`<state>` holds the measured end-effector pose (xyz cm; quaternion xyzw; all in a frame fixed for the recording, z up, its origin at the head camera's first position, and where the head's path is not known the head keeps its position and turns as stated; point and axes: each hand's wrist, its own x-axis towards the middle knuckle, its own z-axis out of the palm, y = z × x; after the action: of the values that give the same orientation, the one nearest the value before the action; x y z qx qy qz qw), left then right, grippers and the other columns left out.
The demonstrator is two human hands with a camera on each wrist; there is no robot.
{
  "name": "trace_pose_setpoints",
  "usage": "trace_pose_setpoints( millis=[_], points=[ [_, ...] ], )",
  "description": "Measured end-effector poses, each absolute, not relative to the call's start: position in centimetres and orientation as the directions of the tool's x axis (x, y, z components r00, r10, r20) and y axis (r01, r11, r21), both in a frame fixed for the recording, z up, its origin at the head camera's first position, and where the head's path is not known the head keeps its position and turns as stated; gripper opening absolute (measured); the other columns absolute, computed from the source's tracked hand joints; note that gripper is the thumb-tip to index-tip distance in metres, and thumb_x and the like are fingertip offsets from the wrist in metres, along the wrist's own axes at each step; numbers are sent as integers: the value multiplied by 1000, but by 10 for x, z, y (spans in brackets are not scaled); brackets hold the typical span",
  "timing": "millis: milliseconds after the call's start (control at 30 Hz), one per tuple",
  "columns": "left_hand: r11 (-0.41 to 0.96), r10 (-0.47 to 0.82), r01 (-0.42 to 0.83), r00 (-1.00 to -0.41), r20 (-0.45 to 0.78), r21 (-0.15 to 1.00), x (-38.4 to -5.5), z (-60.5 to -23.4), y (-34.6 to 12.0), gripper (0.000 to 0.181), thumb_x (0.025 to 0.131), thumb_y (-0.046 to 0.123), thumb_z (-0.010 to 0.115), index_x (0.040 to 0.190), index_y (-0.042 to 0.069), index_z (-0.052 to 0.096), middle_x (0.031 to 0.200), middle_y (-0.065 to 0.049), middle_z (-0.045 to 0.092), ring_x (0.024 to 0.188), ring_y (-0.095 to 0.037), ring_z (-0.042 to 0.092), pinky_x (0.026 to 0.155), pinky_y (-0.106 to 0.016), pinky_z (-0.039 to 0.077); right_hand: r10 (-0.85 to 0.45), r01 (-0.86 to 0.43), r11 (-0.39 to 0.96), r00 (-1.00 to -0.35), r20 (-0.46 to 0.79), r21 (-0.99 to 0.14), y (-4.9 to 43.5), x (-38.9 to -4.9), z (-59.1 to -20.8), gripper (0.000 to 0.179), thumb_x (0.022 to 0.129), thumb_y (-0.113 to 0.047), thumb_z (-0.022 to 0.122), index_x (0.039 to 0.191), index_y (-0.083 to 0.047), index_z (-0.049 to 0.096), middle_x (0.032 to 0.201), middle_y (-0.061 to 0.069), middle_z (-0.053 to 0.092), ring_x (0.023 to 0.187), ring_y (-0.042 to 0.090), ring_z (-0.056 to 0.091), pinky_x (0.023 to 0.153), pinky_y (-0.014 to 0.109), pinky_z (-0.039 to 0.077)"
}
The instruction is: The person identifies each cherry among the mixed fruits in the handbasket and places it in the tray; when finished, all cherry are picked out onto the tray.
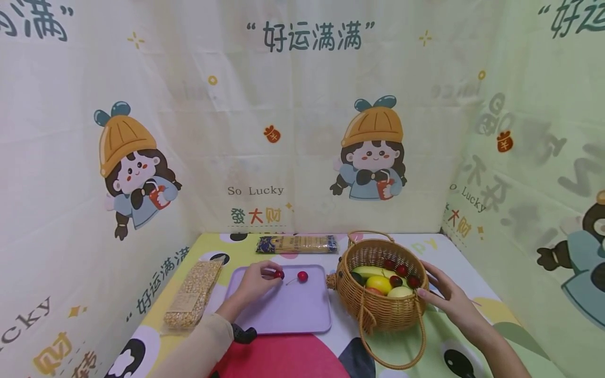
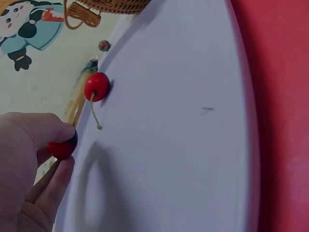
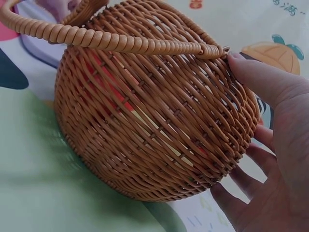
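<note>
My left hand [image 1: 257, 283] pinches a red cherry [image 2: 63, 146] between thumb and fingers over the far part of a lilac tray [image 1: 302, 315]. To its right, a second cherry [image 1: 302, 276] with a green stem lies on the tray. My right hand [image 1: 449, 299] holds the right side of a round wicker basket [image 1: 387, 315], its thumb at the rim and its fingers spread along the curved wall. Inside the basket are a banana [image 1: 370, 271], a yellow lemon-like fruit [image 1: 378, 284], several dark red cherries [image 1: 402, 270] and other fruit, partly hidden.
Left of the tray lies a clear bag of pale grains or beans [image 1: 194, 294]. A long pack of what looks like noodles [image 1: 296, 244] lies behind the tray. The basket's front handle [image 1: 416, 359] hangs down onto the patterned tablecloth. Printed cloth walls surround the table.
</note>
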<state>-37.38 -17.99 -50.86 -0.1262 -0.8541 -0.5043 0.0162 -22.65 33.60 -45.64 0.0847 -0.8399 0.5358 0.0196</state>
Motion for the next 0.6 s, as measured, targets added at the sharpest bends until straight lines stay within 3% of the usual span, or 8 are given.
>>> trace_pose_setpoints(
  millis=[400,600],
  points=[
    [482,182,230,-970,160,846,-371,-521,-184,28,90,1,89,114,14,81,110,-6,82,103,-23,80,94,-44,67,-114,-161,415,-986,124,-895,334,-227,-458,75,115,-25,61,179,-25,21,185,22,19,166,59,18,120,80,39],
    [478,168,216,-974,153,851,-372,-518,-185,30,91,2,88,118,11,81,111,-9,83,106,-28,81,95,-48,67,-108,-158,417,-986,124,-895,335,-228,-457,75,115,-25,61,179,-26,22,185,21,20,166,59,18,120,83,35]
  ],
)
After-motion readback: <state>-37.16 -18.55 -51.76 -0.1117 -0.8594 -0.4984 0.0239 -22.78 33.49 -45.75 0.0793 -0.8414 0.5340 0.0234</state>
